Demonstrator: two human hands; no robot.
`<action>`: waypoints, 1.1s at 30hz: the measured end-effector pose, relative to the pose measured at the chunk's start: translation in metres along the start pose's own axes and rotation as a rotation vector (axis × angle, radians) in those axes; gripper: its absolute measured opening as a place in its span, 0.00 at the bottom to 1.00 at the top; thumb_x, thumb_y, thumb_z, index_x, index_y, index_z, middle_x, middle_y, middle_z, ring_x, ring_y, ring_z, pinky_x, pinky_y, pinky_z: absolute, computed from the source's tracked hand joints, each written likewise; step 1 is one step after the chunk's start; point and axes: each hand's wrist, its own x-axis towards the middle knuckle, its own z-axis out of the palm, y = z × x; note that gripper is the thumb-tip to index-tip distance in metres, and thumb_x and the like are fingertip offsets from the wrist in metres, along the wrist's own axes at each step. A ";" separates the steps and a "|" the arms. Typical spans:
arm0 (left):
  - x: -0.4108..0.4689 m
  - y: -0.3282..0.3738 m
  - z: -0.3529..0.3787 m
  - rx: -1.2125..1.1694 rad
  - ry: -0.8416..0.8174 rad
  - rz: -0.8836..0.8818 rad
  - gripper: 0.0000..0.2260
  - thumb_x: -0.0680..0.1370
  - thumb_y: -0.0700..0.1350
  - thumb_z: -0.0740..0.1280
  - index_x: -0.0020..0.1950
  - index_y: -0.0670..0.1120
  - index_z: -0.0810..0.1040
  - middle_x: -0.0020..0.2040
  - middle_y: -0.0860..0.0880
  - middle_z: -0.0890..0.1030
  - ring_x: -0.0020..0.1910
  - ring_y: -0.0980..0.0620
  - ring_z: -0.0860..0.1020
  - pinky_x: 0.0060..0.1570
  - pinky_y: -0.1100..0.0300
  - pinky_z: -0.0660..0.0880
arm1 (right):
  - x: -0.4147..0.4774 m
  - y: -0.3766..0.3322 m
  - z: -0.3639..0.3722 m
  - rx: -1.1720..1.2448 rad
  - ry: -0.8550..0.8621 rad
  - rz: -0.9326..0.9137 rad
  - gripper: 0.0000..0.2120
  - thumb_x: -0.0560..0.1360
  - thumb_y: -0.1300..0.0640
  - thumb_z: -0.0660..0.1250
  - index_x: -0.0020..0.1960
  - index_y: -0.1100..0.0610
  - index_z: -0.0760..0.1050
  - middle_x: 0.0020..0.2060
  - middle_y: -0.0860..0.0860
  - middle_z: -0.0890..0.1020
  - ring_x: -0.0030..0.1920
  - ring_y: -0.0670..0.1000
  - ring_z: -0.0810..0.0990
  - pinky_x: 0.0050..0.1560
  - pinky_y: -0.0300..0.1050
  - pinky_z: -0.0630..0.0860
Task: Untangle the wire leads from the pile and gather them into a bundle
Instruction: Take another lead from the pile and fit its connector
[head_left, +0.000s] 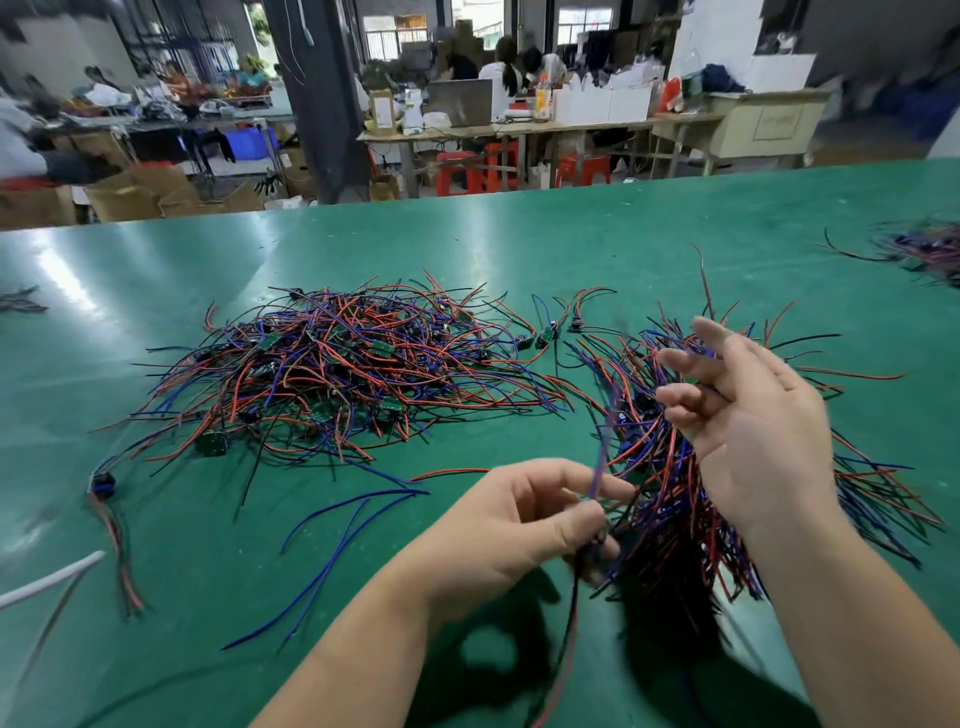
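A tangled pile of red, blue and black wire leads with small green boards lies on the green table. A thick bundle of the same leads stands between my hands at the right. My left hand pinches one lead whose blue end rises up and whose black and red tail hangs below. My right hand is raised in front of the bundle with its fingers spread and loosely bent; whether the palm grips the bundle is hidden.
Loose blue leads and a lead with a blue connector lie near the left. A white cable crosses the left edge. Another wire heap sits far right. People work at benches beyond the table.
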 end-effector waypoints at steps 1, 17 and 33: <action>0.001 0.000 -0.002 -0.066 0.013 0.047 0.07 0.71 0.50 0.74 0.48 0.53 0.83 0.40 0.49 0.84 0.37 0.51 0.81 0.44 0.60 0.78 | 0.002 0.001 -0.001 0.025 0.006 0.024 0.10 0.82 0.58 0.56 0.50 0.54 0.76 0.37 0.55 0.83 0.27 0.49 0.78 0.28 0.35 0.73; 0.012 -0.002 0.002 -0.240 0.591 0.281 0.13 0.60 0.48 0.81 0.29 0.52 0.76 0.33 0.56 0.80 0.31 0.61 0.77 0.30 0.66 0.72 | -0.026 0.026 0.015 -0.142 -0.459 0.261 0.10 0.56 0.63 0.73 0.38 0.58 0.80 0.28 0.53 0.80 0.27 0.47 0.78 0.30 0.34 0.74; 0.015 -0.002 0.009 -0.281 0.492 -0.025 0.14 0.61 0.44 0.74 0.44 0.40 0.81 0.35 0.47 0.83 0.32 0.51 0.83 0.31 0.65 0.77 | -0.015 0.023 0.007 -0.235 -0.367 0.162 0.07 0.58 0.59 0.73 0.37 0.57 0.83 0.30 0.53 0.82 0.29 0.46 0.79 0.29 0.34 0.74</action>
